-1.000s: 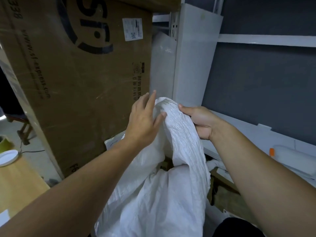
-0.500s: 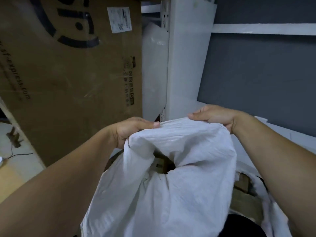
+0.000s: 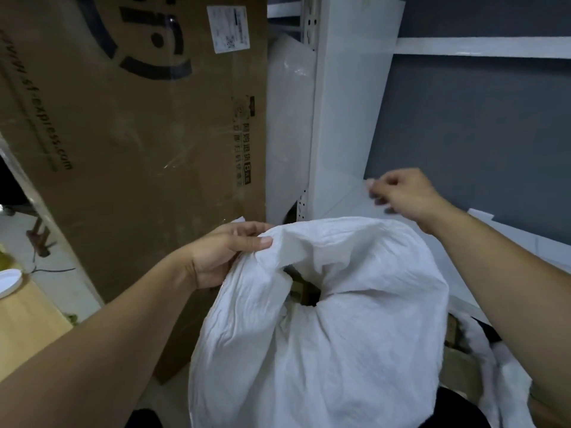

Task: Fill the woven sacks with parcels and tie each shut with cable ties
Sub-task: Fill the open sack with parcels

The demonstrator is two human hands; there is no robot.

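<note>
The white woven sack (image 3: 324, 329) stands low in front, between both arms. The left hand (image 3: 228, 254) pinches its rim; the right hand (image 3: 401, 196) hangs above it, fingers curled, apparently holding nothing. The cloth looks soft and slippery, so gather the mouth edge.

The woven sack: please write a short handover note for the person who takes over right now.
Left hand: grips the woven sack at the left rim of its mouth.
Right hand: off the sack, raised above its far rim, fingers curled; too blurred to tell if it holds anything.
The sack stands in front, mouth partly open, brown parcels visible inside.
Done: the sack holds parcels.
Left: gather the mouth and tie it; no cable tie is visible.
</note>
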